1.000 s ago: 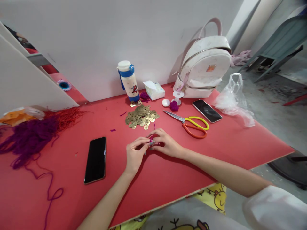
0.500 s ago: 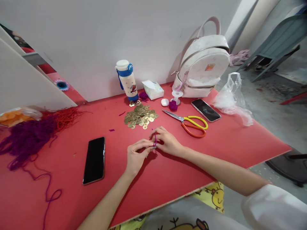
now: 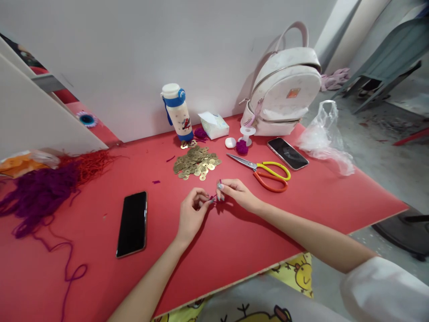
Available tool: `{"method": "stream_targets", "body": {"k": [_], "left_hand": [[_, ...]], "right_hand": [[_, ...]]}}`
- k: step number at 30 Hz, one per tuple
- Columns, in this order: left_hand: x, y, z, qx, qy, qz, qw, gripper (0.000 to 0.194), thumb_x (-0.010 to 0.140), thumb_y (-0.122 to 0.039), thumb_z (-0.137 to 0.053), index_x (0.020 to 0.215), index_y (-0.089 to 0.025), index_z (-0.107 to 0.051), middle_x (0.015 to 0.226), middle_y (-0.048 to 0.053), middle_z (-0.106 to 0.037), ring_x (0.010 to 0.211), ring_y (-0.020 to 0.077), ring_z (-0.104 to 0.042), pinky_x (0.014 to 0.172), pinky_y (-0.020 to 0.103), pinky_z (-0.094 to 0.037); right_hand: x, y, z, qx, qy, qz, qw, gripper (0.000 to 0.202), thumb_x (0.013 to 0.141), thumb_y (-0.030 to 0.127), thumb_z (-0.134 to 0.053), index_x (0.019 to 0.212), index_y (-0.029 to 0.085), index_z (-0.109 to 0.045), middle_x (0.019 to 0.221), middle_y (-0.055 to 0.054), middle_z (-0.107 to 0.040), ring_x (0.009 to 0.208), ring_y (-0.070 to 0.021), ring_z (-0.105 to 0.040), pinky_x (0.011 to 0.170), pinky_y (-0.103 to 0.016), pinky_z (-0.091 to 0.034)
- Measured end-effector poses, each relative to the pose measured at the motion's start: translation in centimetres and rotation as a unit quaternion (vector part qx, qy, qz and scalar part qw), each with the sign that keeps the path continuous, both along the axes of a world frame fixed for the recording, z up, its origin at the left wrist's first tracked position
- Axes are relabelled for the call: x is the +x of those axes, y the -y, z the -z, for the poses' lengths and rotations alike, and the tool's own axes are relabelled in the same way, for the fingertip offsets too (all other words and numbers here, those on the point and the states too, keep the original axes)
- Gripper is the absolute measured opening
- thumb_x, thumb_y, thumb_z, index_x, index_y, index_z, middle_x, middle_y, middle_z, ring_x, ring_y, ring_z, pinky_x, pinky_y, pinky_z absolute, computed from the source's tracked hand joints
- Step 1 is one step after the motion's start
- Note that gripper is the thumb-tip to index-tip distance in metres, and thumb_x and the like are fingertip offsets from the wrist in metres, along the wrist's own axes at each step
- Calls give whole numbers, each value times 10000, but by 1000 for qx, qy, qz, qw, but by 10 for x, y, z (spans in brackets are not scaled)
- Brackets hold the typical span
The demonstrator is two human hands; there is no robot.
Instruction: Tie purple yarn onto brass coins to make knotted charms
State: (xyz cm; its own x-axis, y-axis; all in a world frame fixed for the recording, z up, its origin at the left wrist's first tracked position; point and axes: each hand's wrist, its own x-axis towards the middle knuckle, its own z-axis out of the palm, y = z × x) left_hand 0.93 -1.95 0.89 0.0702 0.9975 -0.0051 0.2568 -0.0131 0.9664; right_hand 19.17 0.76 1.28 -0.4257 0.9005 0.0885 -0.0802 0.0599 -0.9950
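A short piece of purple yarn [image 3: 213,197] runs between my two hands, low over the red table. My left hand [image 3: 193,214] pinches one part of it between thumb and fingers. My right hand [image 3: 236,193] is closed on the other part, and a tip of yarn pokes up above its thumb. Whether the yarn is knotted cannot be made out at this size. Just beyond my hands lies a heap of brass coins with holes [image 3: 196,162]. Scissors [image 3: 258,170] with one yellow and one orange handle rest beyond my right hand.
A black phone [image 3: 132,223] lies left of my hands; another phone [image 3: 287,154] lies at right. Purple yarn [image 3: 40,192] and red strands [image 3: 95,164] are heaped at left. A bottle [image 3: 178,114], tissue pack [image 3: 214,126], spool [image 3: 247,134], backpack [image 3: 284,94] and plastic bag [image 3: 325,134] line the back.
My right hand has turned and drawn slightly away from the left, with the thumb now on top. The yarn loop between the fingers has become a short stretch between both hands.
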Motion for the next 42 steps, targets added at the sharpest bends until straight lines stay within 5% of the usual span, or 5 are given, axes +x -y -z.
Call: {"method": "stream_targets", "body": {"k": [14,23,28,32,42], "left_hand": [[-4,-3,-3,-8,-2,21,1000,127,769,-274,-674,798,-184,-759,760,43,-728,611,144,-599,582,245,-460],[-7,-6,-3,33,32,-32,998,170,777,-325,-699,712,-173,-739,679,19,-636,509,98,-499,487,218,-408],[-7,-5,-2,17,32,-57,998,154,786,-314,-692,758,-172,-748,680,16,-646,506,94,-491,496,216,-412],[-7,-5,-2,31,28,-44,998,145,795,-302,-678,779,-176,-747,733,33,-680,611,133,-579,573,234,-466],[-15,-5,-4,150,-142,50,977,151,877,-277,-634,820,-196,-749,771,31,-687,694,148,-628,659,245,-465]], "right_hand": [[4,-9,1,28,-35,162,986,285,923,499,-535,898,245,-662,958,-53,-620,897,-197,-575,798,-337,-491],[1,-9,7,169,65,410,894,360,855,356,-653,1148,246,-475,1283,-91,-467,1218,-229,-471,1015,-412,-423],[1,2,1,297,199,235,904,170,910,355,-616,803,230,-657,1257,-82,-548,1227,-284,-422,1092,-515,-329],[-7,7,10,310,272,72,908,178,818,393,-733,926,252,-741,1380,-82,-520,1264,-318,-363,1076,-546,-365],[-5,9,3,313,217,42,924,121,956,192,-504,912,208,-616,1308,-106,-534,1227,-255,-412,1059,-496,-377]]}}
